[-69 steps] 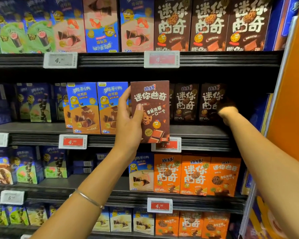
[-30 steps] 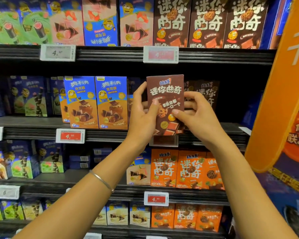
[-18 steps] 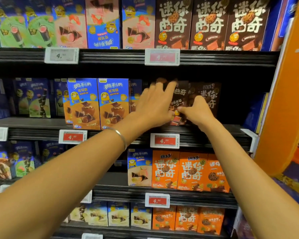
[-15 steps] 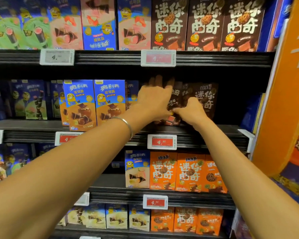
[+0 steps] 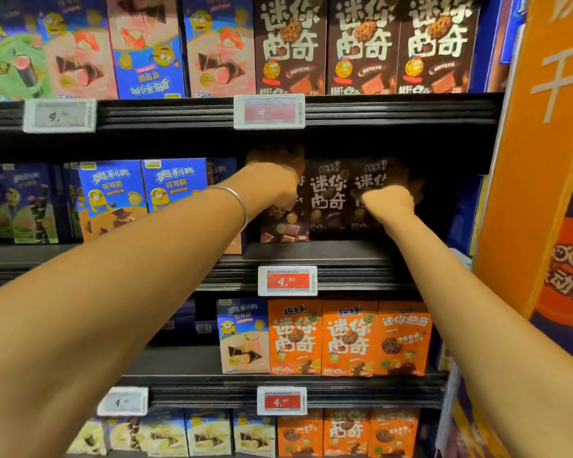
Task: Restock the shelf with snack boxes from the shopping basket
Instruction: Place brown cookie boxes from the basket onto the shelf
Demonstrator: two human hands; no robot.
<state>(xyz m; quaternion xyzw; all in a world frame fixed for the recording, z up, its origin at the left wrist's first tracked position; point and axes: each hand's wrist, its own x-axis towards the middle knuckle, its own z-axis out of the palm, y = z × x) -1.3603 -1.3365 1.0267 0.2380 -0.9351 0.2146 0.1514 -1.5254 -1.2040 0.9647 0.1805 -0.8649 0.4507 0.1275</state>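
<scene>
From the bottom corners my arms reach mid-frame, left hand (image 5: 272,183) at the leftmost brown cookie box (image 5: 283,226), right hand (image 5: 386,201) at the rightmost box (image 5: 369,175), fingers too blurred to tell gripping from pushing; that box looks seated on the shelf (image 5: 344,256), while the basket is out of view, so what remains is unknown.

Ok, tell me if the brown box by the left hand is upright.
Upright: the brown box stands base-down on the shelf, print level.
</scene>
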